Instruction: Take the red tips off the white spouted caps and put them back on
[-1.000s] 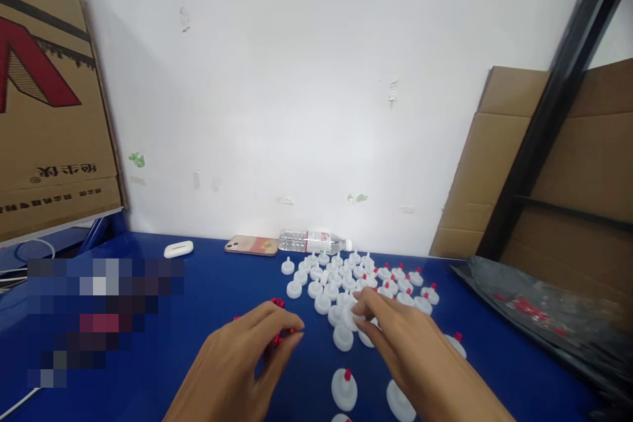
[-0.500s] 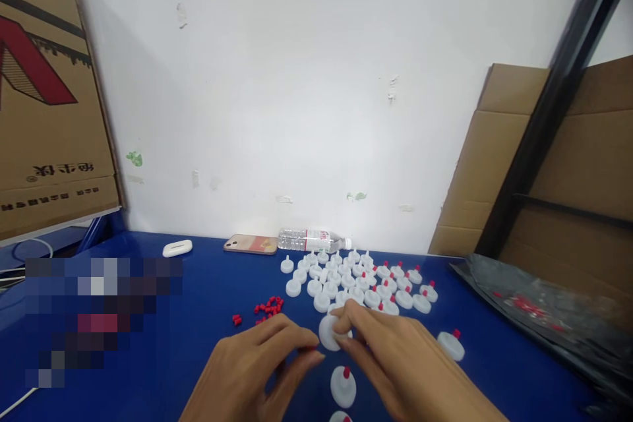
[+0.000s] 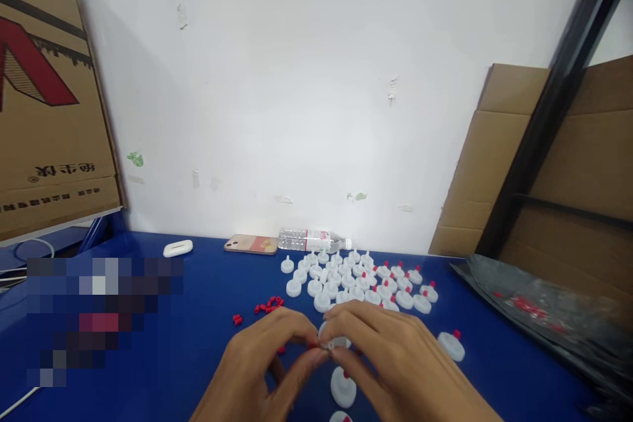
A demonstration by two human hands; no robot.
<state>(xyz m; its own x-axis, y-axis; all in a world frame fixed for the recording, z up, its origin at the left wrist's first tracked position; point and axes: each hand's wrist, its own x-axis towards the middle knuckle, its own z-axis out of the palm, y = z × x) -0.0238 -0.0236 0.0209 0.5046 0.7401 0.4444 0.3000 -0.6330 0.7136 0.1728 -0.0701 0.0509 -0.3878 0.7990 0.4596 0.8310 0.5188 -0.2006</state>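
Note:
Between the thumb and forefinger of my left hand (image 3: 270,359) is a small red cap (image 3: 312,345), mostly hidden by the fingers. My right hand (image 3: 390,349) pinches a white round nozzle lid (image 3: 341,342), its spout turned toward the red cap. The fingertips of both hands nearly meet, and I cannot tell whether cap and spout touch. Just below them stands a white lid with a red tip (image 3: 343,388). Loose red caps (image 3: 270,306) lie beyond my left hand. Past my right hand spreads a cluster of white lids (image 3: 332,280), some red-tipped.
A clear bottle (image 3: 314,239) and a phone (image 3: 250,244) lie along the wall, with a white case (image 3: 178,248) farther left. On the right are a single red-tipped lid (image 3: 450,346) and a dark plastic bag (image 3: 539,323). Cardboard (image 3: 44,112) stands at left.
My left hand has moved right, bringing the red cap up to the lid. The lid in my right hand has tilted, its spout now pointing left toward the cap.

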